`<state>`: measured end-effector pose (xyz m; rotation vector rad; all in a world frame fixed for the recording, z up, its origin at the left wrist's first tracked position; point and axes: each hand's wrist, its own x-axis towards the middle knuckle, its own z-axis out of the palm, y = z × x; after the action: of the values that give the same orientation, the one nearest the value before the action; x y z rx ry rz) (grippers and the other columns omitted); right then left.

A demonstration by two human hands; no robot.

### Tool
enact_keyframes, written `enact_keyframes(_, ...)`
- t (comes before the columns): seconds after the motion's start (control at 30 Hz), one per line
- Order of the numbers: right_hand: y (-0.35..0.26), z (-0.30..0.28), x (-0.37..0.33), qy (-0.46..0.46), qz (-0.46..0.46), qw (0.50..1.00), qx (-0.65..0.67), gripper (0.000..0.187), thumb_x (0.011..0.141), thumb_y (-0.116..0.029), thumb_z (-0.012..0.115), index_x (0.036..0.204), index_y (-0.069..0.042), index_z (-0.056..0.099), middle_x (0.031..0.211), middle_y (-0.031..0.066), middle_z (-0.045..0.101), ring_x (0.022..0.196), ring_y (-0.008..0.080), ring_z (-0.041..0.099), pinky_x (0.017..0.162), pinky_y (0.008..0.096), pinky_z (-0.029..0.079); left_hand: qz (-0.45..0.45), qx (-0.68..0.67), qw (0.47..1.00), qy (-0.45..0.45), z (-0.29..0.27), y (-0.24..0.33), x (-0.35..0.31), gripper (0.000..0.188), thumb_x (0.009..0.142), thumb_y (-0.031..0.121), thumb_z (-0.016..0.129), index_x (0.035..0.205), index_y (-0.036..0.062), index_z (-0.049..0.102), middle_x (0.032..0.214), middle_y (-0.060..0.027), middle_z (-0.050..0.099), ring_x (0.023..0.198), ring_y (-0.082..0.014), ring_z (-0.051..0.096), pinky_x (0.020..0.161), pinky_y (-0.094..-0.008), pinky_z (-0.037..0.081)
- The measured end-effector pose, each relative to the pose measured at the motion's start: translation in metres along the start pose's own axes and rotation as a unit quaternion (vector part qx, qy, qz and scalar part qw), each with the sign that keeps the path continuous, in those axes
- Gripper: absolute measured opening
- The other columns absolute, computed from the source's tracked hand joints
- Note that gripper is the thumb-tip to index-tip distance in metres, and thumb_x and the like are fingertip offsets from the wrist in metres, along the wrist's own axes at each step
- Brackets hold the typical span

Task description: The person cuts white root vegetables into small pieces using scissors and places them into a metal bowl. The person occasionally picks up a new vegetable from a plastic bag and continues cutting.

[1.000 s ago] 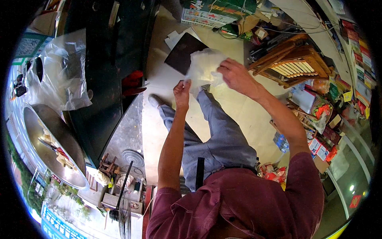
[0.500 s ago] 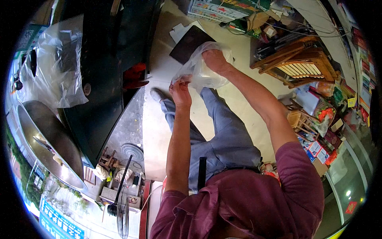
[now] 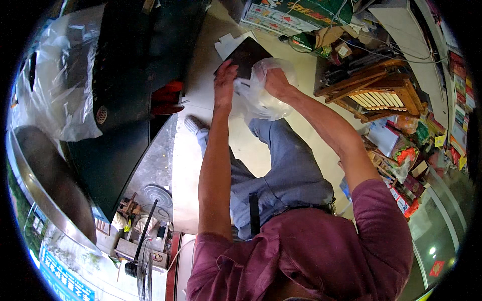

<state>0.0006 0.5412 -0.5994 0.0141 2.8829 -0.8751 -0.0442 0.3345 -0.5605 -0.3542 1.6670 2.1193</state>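
A thin, clear plastic bag [image 3: 273, 103] hangs crumpled in front of my legs, bunched around my right hand [image 3: 277, 84]. The right fingers are closed on it and partly covered by the film. My left hand [image 3: 226, 80] is just left of the bag, slightly blurred, with its fingers apart and nothing visible in them. Beyond both hands, a dark flat panel [image 3: 249, 52] lies on the floor over some white paper [image 3: 227, 44].
A dark cabinet [image 3: 120, 95] stands at my left, draped with a clear plastic sheet [image 3: 63, 85], beside a large metal pan [image 3: 52, 185]. Folded wooden chairs [image 3: 381, 93] lie at the right. Green cartons [image 3: 281, 17] stand at the far side; a fan [image 3: 145, 266] is at the lower left.
My left hand has let go of the bag and moved up and slightly left. The bag has bunched closer around my right hand, which shifted slightly. The view has moved a little.
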Motion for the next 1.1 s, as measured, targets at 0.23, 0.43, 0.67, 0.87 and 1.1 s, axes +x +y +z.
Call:
enact_keyframes(0.23, 0.010, -0.017, -0.012, -0.129, -0.041, 0.986, -0.102, 0.024, 0.084, -0.012, 0.073, 0.107, -0.002, 0.072, 0.112, 0.0235, 0.072, 0.103, 0.0441, 0.069, 0.090, 0.0539, 0.056, 0.014, 0.257, 0.957, -0.134, 0.009, -0.153, 0.089, 0.047, 0.088, 0.025, 0.079, 0.134, 0.0235, 0.073, 0.118, -0.0119, 0.076, 0.107, -0.0296, 0.073, 0.097, -0.0396, 0.057)
enact_keyframes(0.43, 0.000, -0.079, 0.016, -0.168, -0.079, 0.981, -0.048, 0.040, 0.081, -0.017, 0.079, 0.116, 0.000, 0.070, 0.115, 0.0222, 0.071, 0.110, 0.0431, 0.068, 0.096, 0.0539, 0.055, 0.172, 0.447, 0.868, -0.133, 0.008, -0.183, 0.103, 0.050, 0.086, 0.037, 0.077, 0.129, 0.0126, 0.071, 0.123, -0.0164, 0.074, 0.114, -0.0350, 0.070, 0.099, -0.0453, 0.056)
enact_keyframes(0.67, 0.012, -0.079, 0.000, -0.257, -0.024, 0.966, -0.017, 0.043, 0.086, -0.018, 0.079, 0.125, -0.005, 0.069, 0.126, 0.0211, 0.068, 0.117, 0.0409, 0.066, 0.102, 0.0523, 0.053, 0.069, 0.459, 0.871, -0.159, 0.011, -0.152, 0.086, 0.051, 0.079, 0.038, 0.080, 0.121, 0.0085, 0.073, 0.123, -0.0172, 0.073, 0.116, -0.0376, 0.068, 0.100, -0.0477, 0.054)
enact_keyframes(0.87, 0.017, -0.088, -0.005, -0.283, -0.064, 0.957, -0.006, 0.046, 0.091, -0.032, 0.076, 0.130, -0.010, 0.068, 0.120, 0.0210, 0.071, 0.113, 0.0417, 0.068, 0.097, 0.0525, 0.055, 0.104, 0.462, 0.864, -0.173, 0.006, -0.206, 0.100, 0.054, 0.083, 0.043, 0.080, 0.122, 0.0081, 0.070, 0.129, -0.0195, 0.070, 0.121, -0.0397, 0.066, 0.101, -0.0481, 0.055)
enact_keyframes(1.1, 0.026, -0.067, -0.024, -0.248, -0.030, 0.968, -0.038, 0.053, 0.091, -0.043, 0.076, 0.132, -0.011, 0.066, 0.112, 0.0199, 0.074, 0.102, 0.0401, 0.072, 0.088, 0.0529, 0.056, 0.183, 0.542, 0.804, -0.160, -0.001, -0.195, 0.097, 0.050, 0.082, 0.047, 0.081, 0.117, 0.0113, 0.074, 0.111, -0.0184, 0.074, 0.111, -0.0395, 0.067, 0.097, -0.0492, 0.055)
